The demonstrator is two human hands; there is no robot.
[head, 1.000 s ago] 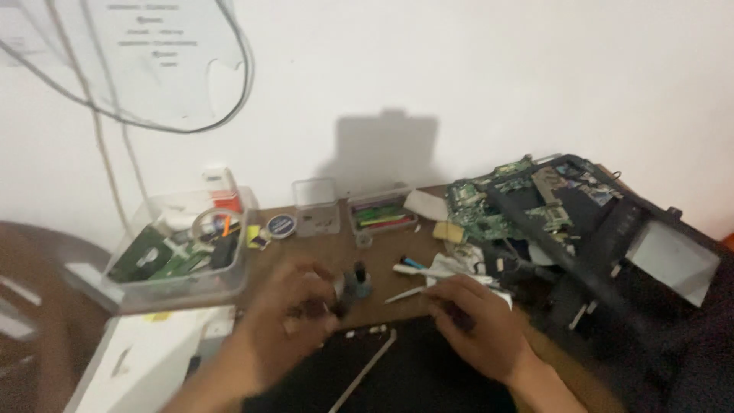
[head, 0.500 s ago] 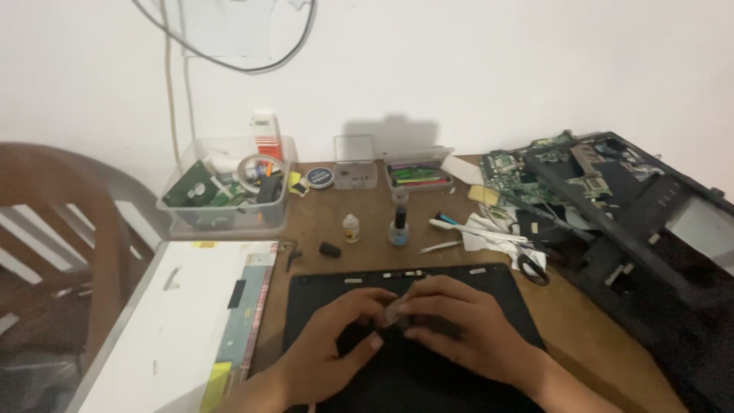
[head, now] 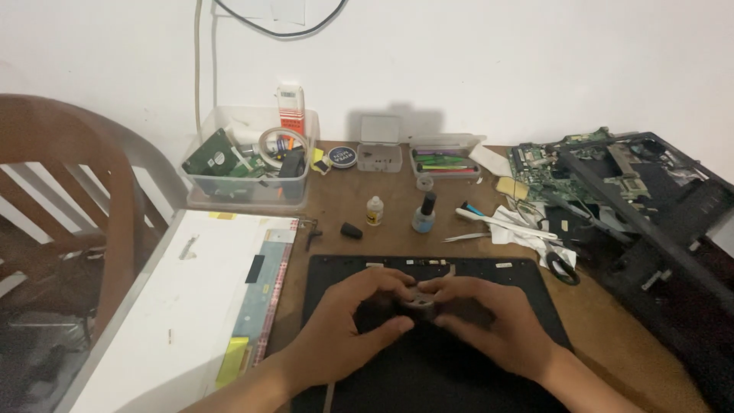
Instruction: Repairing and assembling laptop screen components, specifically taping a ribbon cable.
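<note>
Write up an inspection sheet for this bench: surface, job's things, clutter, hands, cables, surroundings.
Surface: brown table with black mat.
Job's things: small grey part over the mat.
Clutter: clear bin of parts, two small bottles, tweezers, scissors, circuit board, open laptop shell, white panel.
Hands: left hand and right hand both pinch the part.
Cables: white cord and black cable on the wall.
Surroundings: white wall, wooden chair at left.

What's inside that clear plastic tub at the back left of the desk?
The clear tub holds a green circuit board, a tape roll and a black item; anything beneath them is covered.
</note>
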